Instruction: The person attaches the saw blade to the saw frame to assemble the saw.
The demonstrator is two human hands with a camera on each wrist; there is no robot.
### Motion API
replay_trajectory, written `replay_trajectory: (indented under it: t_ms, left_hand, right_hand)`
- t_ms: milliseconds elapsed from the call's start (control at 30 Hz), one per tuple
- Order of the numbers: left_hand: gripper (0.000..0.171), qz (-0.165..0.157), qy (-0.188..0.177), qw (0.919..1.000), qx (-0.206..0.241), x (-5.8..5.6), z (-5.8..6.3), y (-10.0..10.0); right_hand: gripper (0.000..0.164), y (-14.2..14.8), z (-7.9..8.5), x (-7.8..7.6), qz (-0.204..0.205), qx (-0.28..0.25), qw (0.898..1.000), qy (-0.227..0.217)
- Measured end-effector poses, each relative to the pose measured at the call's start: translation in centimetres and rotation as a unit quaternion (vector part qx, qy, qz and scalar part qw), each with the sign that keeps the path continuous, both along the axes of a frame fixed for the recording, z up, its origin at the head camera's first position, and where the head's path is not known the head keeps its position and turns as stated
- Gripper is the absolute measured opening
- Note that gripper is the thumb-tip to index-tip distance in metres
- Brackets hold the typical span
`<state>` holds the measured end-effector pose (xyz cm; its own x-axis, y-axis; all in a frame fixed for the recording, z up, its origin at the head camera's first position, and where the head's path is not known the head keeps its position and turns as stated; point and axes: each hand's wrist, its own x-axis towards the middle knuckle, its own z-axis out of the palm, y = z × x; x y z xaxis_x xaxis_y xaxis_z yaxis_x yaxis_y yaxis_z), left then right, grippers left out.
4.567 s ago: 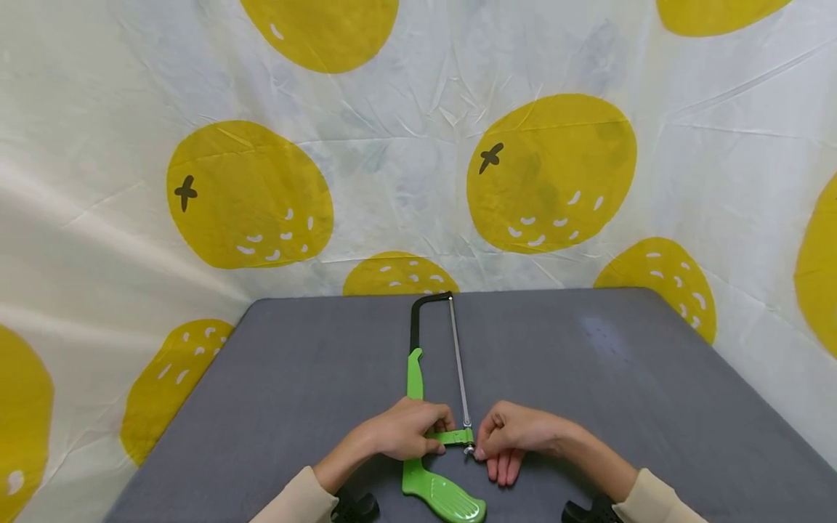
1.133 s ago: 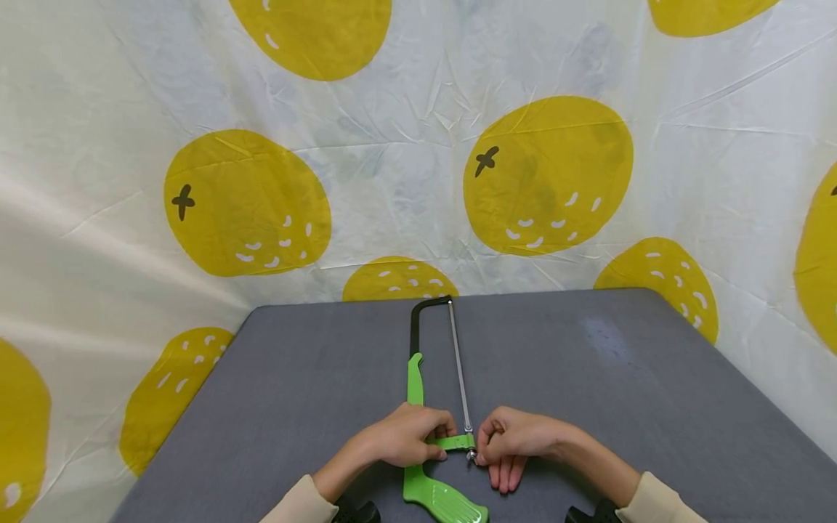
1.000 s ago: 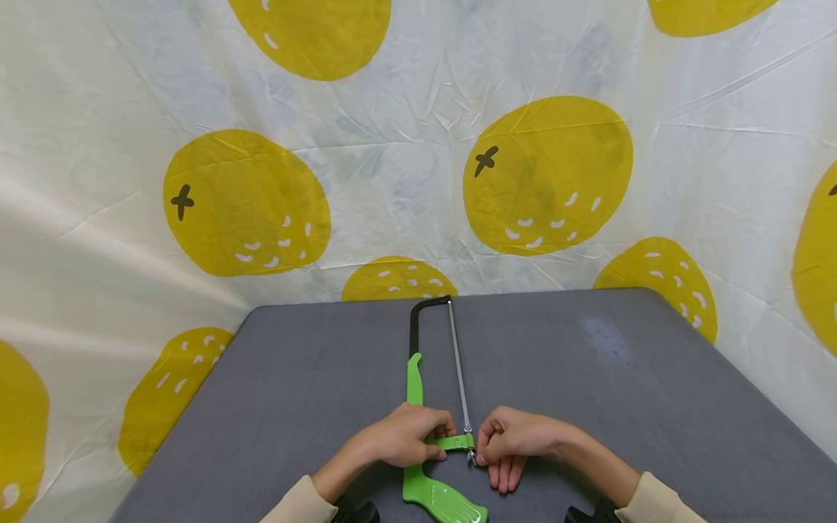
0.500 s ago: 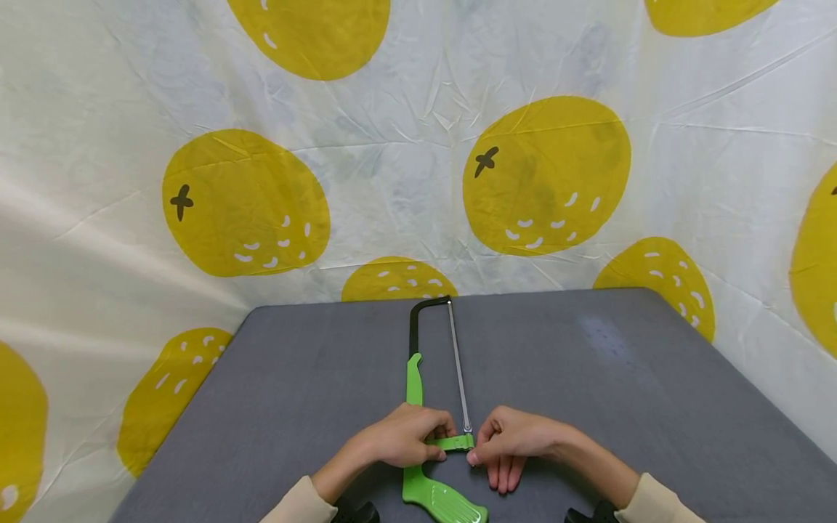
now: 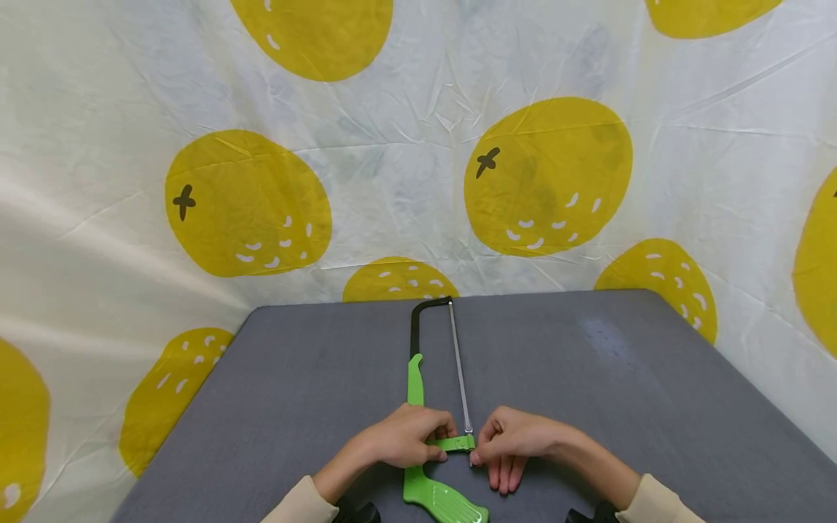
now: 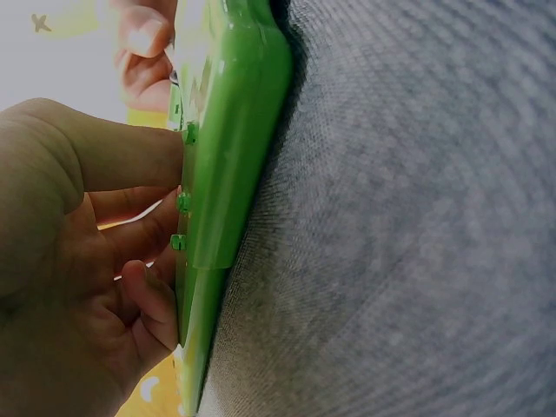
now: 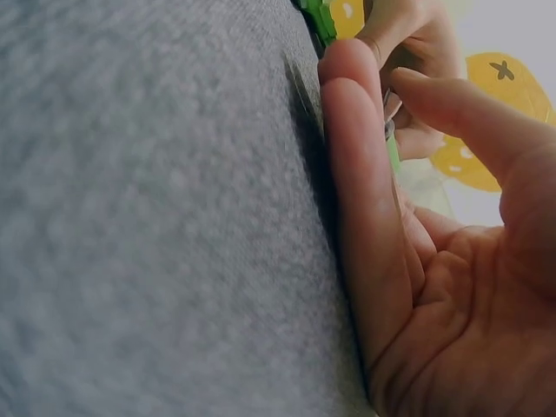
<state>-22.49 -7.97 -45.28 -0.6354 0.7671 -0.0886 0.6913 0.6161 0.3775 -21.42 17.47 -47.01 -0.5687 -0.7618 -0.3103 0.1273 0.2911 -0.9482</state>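
A hacksaw point(image 5: 415, 381) lies flat on the grey table, its black front bow point(image 5: 415, 327) at the far end and its green handle point(image 5: 447, 500) toward me. My left hand point(image 5: 404, 436) grips the green frame near the short cross arm point(image 5: 455, 443); in the left wrist view its thumb and fingers lie against the green frame point(image 6: 230, 156). The silver blade point(image 5: 459, 370) runs along the right side. At the blade's near end, my right hand point(image 5: 519, 439) pinches the small metal wing nut point(image 7: 389, 129) between thumb and forefinger, mostly hiding it. Its other fingers rest on the table.
The grey cloth-covered table point(image 5: 327, 363) spreads out on both sides of the saw. A white curtain point(image 5: 392, 181) printed with yellow fruit hangs behind and beside it. Dark objects point(image 5: 591, 514) show under both sleeves at the bottom edge.
My right thumb has come left over the wing nut, which showed uncovered about a second ago. The left hand and saw stay put, apart from a slight early shift in the view.
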Motion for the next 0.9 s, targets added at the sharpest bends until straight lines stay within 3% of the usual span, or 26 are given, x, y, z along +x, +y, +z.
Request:
replay_trajectory:
  t_ms: [667,900]
  left_hand:
    - [0.017,0.006,0.0,1.0,-0.005,0.08,0.04,0.1]
    - [0.017,0.008,0.001,1.0,-0.004,0.07,0.07,0.1]
  right_hand:
    - [0.022,0.3,-0.31,-0.05,0.017,-0.02,1.0,-0.01]
    - [0.005,0.11,-0.17,0.03,0.008,-0.022,1.0,-0.015]
